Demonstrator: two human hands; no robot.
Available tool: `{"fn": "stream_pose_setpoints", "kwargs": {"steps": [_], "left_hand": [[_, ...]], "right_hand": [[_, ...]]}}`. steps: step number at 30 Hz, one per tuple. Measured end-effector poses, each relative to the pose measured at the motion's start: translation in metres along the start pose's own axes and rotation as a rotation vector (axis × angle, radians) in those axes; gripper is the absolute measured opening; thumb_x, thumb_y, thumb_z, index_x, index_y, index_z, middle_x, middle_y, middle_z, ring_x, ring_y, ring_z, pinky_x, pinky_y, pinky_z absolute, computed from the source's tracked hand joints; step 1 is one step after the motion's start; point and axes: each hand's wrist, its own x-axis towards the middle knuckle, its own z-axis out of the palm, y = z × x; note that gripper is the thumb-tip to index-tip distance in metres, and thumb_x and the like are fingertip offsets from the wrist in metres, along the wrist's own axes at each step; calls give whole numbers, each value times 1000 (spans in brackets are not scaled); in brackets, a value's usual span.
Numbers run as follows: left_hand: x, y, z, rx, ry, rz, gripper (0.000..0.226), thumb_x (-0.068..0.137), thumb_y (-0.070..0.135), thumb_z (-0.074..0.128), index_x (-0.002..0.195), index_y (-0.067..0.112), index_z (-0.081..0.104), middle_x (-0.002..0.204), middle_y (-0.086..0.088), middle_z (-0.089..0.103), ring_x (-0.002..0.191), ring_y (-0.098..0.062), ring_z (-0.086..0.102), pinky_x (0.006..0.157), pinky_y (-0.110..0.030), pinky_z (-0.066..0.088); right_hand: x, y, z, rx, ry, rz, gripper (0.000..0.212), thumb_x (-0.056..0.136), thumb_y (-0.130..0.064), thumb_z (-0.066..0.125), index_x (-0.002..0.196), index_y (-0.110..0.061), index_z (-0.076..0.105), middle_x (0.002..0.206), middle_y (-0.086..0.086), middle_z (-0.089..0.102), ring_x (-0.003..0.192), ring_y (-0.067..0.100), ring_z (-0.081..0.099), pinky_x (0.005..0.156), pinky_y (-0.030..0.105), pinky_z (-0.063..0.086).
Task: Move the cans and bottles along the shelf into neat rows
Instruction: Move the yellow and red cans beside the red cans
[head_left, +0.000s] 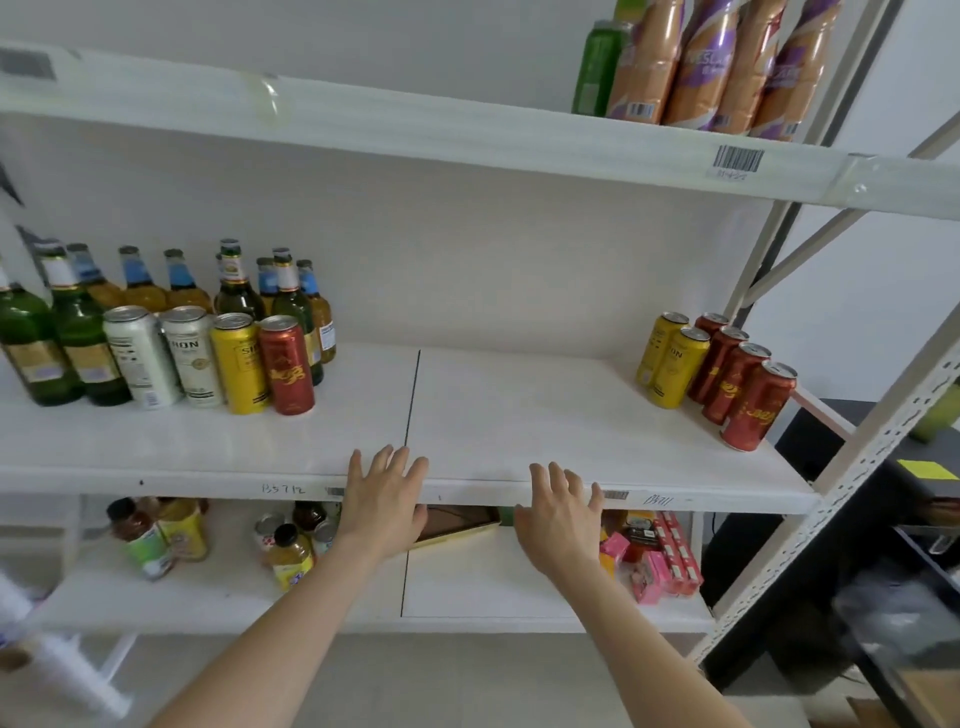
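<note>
Left hand (382, 501), right hand (563, 514) flat at smooth shelf (519, 415) (white)

Glass bottles (236, 296) behind four cans (241, 364) left, six cans (732, 382) right

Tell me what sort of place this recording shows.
Probably a shop stockroom or mock retail setup: slotted metal shelving, barcode stickers on the shelf edges, and drinks stocked in groups: beer bottles left, cans right.

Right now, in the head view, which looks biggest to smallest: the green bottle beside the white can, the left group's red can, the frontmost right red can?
1. green bottle
2-3. left red can and frontmost right red can look alike; camera distance differs, so unranked.
</note>
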Motion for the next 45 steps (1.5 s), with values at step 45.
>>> {"fn": "stream_pose_setpoints", "kwargs": {"steps": [45], "left_hand": [[97, -332, 58, -726, 172, -299, 85, 86, 30, 71, 151, 7, 21, 148, -12, 42, 126, -28, 52, 100, -39, 44]], "right_hand": [[209, -326, 77, 665, 48, 12, 68, 86, -49, 61, 142, -20, 36, 141, 1, 51, 127, 24, 48, 104, 46, 38]]}}
